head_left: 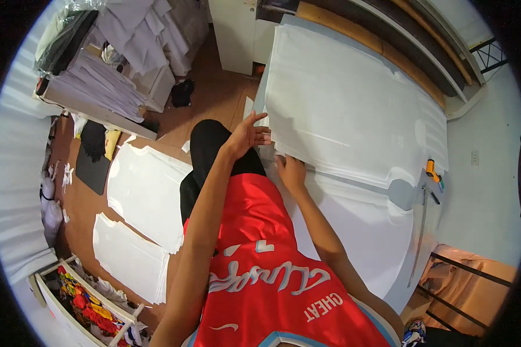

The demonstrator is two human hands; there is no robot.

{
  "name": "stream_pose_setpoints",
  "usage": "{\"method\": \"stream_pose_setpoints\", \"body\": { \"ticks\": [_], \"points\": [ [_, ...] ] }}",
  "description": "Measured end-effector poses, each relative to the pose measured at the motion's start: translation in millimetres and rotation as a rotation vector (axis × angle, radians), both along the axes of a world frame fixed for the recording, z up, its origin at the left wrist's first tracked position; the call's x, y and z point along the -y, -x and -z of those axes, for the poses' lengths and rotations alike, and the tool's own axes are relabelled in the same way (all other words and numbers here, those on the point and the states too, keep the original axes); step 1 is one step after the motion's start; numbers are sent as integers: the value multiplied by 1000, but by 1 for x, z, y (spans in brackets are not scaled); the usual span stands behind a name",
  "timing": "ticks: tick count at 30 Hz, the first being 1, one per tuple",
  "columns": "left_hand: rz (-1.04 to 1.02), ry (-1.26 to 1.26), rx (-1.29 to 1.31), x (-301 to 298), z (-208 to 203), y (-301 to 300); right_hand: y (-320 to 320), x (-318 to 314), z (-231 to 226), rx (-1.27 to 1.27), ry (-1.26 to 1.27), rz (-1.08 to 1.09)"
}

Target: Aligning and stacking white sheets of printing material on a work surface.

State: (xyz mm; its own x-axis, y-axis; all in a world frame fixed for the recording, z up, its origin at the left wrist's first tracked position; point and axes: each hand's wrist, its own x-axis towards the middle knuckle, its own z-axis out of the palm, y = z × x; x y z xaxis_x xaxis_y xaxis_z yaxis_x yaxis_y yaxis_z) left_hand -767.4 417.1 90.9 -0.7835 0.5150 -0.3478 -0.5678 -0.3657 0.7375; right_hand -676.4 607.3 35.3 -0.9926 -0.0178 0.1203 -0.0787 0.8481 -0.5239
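Observation:
A stack of large white sheets [353,98], cut with curved edges like garment pattern pieces, lies on the grey table at the upper right. At the stack's left edge is my left hand [250,135], palm turned toward the sheets, its fingers apart and holding nothing. My right hand [292,172] is closed at the near left corner of the stack, on the sheets' edge; its fingertips are partly hidden there. Closer to me, a second pile of white sheets [359,231] lies on the same table.
An orange-and-black tool [433,170] and a long metal ruler [418,243] lie by the table's right edge. More cut white pieces [147,185] rest on the brown floor [214,92] at left. Rolls [370,46] line the table's far side. A crate of colourful cloth [92,303] stands lower left.

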Motion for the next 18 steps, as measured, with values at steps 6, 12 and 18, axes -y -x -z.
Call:
{"method": "stream_pose_setpoints", "body": {
  "ticks": [6,12,18],
  "points": [
    [-159,99,6,-4,10,1,22,-17,5,-225,-46,8],
    [-173,310,12,-9,21,1,27,-24,-18,43,83,44],
    [126,109,3,-11,17,4,1,-4,-66,-479,114,-130]
  ]
}}
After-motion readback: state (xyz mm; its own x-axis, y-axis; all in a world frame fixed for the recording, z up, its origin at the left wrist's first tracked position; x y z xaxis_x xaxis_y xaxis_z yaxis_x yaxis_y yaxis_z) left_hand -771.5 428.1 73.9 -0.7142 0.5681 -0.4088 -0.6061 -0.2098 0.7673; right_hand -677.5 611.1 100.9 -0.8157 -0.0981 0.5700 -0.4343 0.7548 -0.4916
